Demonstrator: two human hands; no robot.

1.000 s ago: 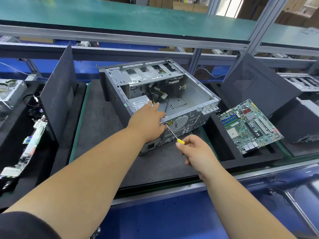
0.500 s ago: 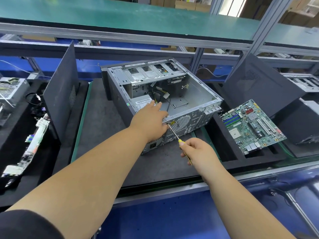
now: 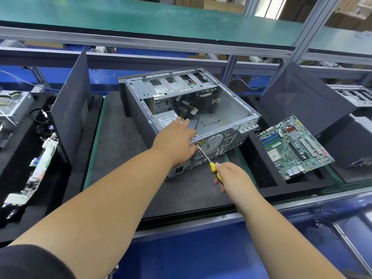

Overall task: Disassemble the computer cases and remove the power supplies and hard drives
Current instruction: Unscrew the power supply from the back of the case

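Observation:
An open grey computer case (image 3: pixel 227 109) lies on its side on the dark mat, its rear panel facing me. The power supply (image 3: pixel 167 121) with a white label sits in the case's near left corner, loose cables beside it. My left hand (image 3: pixel 175 141) rests over the rear top edge of the case, fingers reaching onto the power supply. My right hand (image 3: pixel 231 178) grips a yellow-handled screwdriver (image 3: pixel 209 161), whose tip touches the rear panel just right of my left hand.
A green motherboard (image 3: pixel 291 146) lies in a black foam tray to the right. Black side panels lean at the left (image 3: pixel 70 109) and right (image 3: pixel 302 97). Another power supply (image 3: pixel 12 105) and a circuit board (image 3: pixel 40 164) lie at the far left.
My right hand has crept slightly up and right with the screwdriver, its tip staying on the rear panel. My left hand keeps its place on the case.

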